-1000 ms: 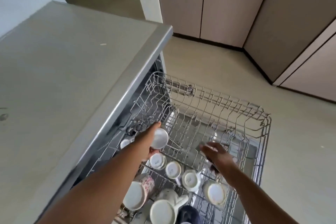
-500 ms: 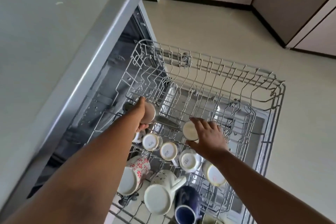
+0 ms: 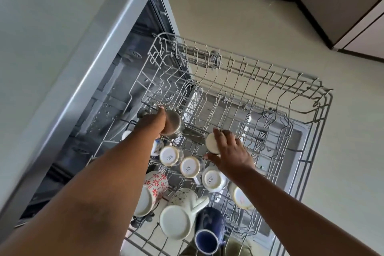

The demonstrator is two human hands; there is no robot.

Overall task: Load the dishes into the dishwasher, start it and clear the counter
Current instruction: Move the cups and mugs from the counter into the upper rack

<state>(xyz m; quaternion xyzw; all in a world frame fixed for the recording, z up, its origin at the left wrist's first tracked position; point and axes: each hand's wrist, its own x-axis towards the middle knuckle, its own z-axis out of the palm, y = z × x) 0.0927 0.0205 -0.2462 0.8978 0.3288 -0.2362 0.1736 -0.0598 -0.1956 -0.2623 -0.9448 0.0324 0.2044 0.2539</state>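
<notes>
Everything here sits in the pulled-out upper rack point(image 3: 239, 81) of the dishwasher. Left hand point(image 3: 152, 123) is grasping a steel cup point(image 3: 173, 123) upside down at the rack's left side, just past the row of upturned white cups point(image 3: 169, 155). Right hand point(image 3: 230, 153) is wrapped round a small cream cup point(image 3: 212, 143) near the rack's middle.

Risk, I'd guess: setting either cup off the tines (they're thin wires) so it tips, rolls and knocks the neighbours, or lands open side up.

Versus half a second ago, both hands sit in about the same spots on the rack, and the view has dipped a bit lower.
</notes>
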